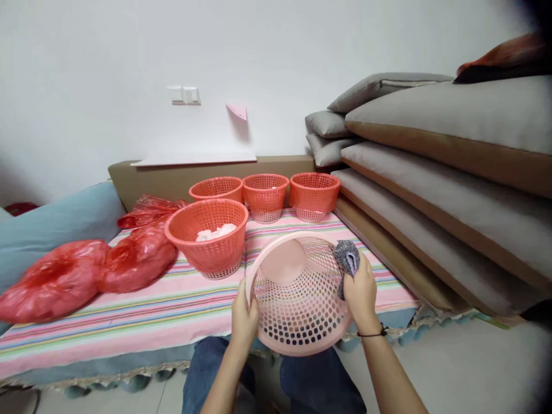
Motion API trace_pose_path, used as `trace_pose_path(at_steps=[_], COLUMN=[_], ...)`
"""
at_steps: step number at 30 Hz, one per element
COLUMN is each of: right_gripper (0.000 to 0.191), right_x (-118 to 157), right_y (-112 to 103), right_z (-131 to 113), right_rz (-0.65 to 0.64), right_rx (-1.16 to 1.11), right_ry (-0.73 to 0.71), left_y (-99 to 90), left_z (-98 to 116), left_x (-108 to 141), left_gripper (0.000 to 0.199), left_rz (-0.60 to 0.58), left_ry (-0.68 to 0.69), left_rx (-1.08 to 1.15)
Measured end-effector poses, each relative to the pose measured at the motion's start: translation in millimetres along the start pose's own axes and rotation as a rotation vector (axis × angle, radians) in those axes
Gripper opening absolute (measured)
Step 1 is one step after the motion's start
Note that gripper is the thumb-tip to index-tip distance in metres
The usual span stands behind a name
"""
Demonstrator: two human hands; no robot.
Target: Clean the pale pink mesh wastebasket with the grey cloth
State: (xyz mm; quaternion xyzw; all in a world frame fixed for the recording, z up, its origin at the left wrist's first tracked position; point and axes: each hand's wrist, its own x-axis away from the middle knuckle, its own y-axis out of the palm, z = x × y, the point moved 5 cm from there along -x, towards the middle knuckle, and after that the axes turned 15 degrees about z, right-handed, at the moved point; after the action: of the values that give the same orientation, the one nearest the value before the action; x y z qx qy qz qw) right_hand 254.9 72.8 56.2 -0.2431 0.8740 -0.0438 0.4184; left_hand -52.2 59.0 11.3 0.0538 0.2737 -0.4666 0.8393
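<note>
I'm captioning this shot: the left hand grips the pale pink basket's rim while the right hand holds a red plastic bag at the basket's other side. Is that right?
The bag is wrong: the head view shows the right hand holding a dark grey cloth at that side. The left hand grips the rim of the pale pink basket.

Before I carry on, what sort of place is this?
Probably a home, perhaps its living room: the stacked grey cushions, the striped cloth spread out like a sofa cover and the wall switches point that way.
</note>
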Motion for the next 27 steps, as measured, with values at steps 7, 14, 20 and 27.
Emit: trace_pose_path(at_steps=[7, 14, 20, 27], right_gripper=[0.058, 0.051, 0.057, 0.052], right_x=[-33, -24, -50, -13], right_y=[13, 28, 30, 40], right_z=[-72, -116, -61, 24], right_rz=[-0.273, -0.334, -0.133, -0.114], right_rx=[0.028, 0.088, 0.157, 0.147], right_ry=[-0.597, -0.832, -0.433, 0.197], left_y=[20.3, 46.4, 27.3, 26.2], left_z=[57, 88, 47, -22], left_x=[-49, -62, -69, -17], left_gripper=[0.063, 0.063, 0.043, 0.06], left_rz=[-0.348, -0.448, -0.269, 0.036], left_ry=[0.28, 0.344, 0.159, -0.121], left_rx=[-0.079, -0.064, -0.086, 0.071])
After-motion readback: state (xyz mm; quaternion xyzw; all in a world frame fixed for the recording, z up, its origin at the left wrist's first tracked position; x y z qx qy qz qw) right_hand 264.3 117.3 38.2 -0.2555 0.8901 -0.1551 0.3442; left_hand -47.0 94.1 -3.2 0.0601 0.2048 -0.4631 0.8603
